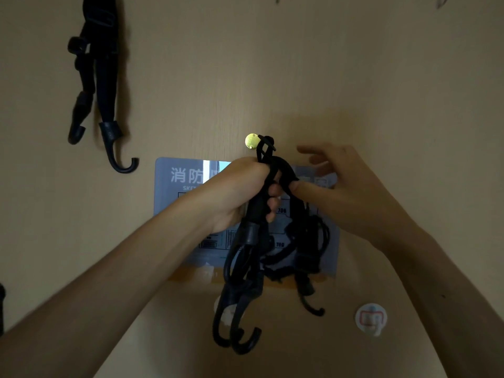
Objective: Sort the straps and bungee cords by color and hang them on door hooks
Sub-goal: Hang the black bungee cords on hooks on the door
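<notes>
A bundle of black bungee cords [253, 268] with hooked ends hangs in front of the wooden door [300, 77]. My left hand [240, 192] grips the bundle near its top, fingers curled round the cords. A thin loop from the bundle reaches up to a small brass door hook [251, 141]. My right hand [335, 192] is beside it: the thumb presses on the cords at the top of the bundle, and the fingers are spread toward the door. Another set of black straps and cords [98, 77] hangs at the upper left of the door.
A blue-grey sign with a floor plan [180, 186] is fixed to the door behind the bundle. A round adhesive hook [371, 319] sits at the lower right, and a second one [226, 309] is partly hidden behind the cords. Metal hook tips [443, 1] show at the top edge.
</notes>
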`<state>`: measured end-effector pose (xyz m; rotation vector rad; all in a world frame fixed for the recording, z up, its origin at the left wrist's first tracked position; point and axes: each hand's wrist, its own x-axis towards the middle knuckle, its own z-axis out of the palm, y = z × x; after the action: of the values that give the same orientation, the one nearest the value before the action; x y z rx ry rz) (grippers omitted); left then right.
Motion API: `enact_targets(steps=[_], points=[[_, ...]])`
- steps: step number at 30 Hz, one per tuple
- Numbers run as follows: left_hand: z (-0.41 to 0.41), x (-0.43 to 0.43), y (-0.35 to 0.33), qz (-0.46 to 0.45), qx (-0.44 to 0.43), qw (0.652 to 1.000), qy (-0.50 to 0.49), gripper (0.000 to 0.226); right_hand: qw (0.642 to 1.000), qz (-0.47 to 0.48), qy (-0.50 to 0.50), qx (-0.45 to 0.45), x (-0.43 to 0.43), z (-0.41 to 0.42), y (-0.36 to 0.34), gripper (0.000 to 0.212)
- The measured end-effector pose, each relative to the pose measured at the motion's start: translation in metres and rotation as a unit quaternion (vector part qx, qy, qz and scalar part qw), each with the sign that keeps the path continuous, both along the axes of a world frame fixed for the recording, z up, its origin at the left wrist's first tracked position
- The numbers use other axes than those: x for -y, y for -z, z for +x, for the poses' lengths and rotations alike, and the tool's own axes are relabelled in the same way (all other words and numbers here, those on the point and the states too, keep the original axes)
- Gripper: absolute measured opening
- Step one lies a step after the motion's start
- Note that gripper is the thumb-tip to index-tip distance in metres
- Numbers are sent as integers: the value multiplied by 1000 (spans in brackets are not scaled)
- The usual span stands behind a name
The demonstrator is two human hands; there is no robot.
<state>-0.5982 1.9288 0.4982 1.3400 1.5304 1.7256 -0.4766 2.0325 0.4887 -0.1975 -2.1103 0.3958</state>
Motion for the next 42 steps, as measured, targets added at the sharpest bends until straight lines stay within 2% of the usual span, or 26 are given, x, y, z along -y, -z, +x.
enact_targets(steps=[3,6,8,10,13,14,17,20,24,26,29,31,33,34,39,42], points=[[2,-4,0,19,18,1000,-7,19,997,-47,-54,-26,10,1,-2,49],[2,-8,0,38,11,999,-15,19,995,-63,-75,34,20,-1,-3,76],[4,-8,0,35,64,997,17,28,994,-45,-68,66,21,-3,-4,89],[5,-7,-1,25,83,996,29,31,993,-12,-70,91,21,-3,-4,83],[5,-6,-2,23,63,997,37,29,993,35,-70,83,20,-6,-1,53],[6,-5,-2,24,59,997,35,29,995,29,-65,72,19,-8,0,49],[5,-5,-2,13,45,999,20,31,997,-11,-61,40,11,-10,-1,46],[2,-3,0,-1,33,999,30,33,997,-42,-64,-1,6,-11,-4,33],[4,0,-1,-10,-20,1000,3,17,988,-102,-107,-46,4,-13,-3,26],[4,1,-4,-15,-15,1000,11,16,976,-159,-134,-67,6,-13,-3,27],[0,4,-10,-36,20,998,50,26,963,-208,-158,-65,5,-7,-6,13],[-1,7,-14,-47,44,996,64,24,973,-164,-164,13,7,0,-7,18],[-1,9,-15,-43,58,995,69,8,969,-105,-198,105,14,3,-5,32],[-1,9,-15,-39,63,994,76,6,963,-104,-214,123,16,2,-4,34],[-7,12,-12,-37,76,988,129,15,971,-174,-159,46,10,-1,-3,27],[-10,13,-13,1,92,993,74,10,961,-199,-178,75,9,-1,0,27]])
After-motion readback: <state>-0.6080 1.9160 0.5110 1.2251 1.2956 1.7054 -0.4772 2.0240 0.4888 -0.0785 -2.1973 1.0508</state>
